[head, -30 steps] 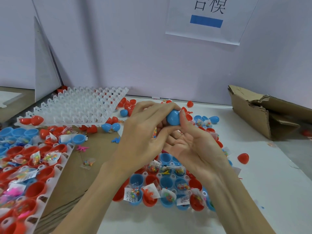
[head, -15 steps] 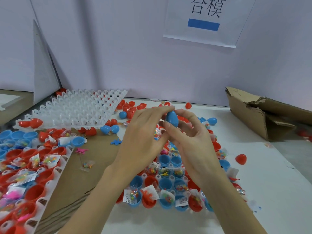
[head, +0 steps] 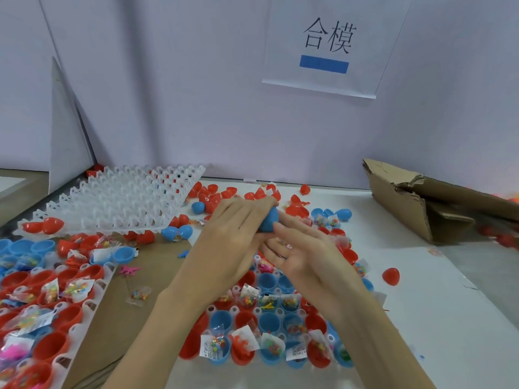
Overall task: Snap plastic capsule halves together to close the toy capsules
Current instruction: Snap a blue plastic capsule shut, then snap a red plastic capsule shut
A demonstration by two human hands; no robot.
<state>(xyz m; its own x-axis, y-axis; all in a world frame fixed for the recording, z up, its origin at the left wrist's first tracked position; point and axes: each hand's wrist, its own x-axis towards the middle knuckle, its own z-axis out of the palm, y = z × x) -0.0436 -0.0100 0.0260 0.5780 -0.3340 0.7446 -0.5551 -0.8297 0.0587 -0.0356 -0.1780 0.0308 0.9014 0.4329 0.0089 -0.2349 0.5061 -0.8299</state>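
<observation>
While clamped between left hand [head: 224,242] and right hand [head: 306,256], smooth rounded glossy blue plastic capsule [head: 269,220].

Blue capsule [head: 269,220], red and blue capsule halves [head: 269,318], white tray [head: 118,200], brown cardboard box [head: 407,203], lilac wall [head: 196,94]

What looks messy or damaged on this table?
The cardboard box at the right is torn and crumpled. Loose red halves lie scattered behind the hands, and one red piece sits alone on the white table. A small toy packet lies outside the trays on brown cardboard.
</observation>
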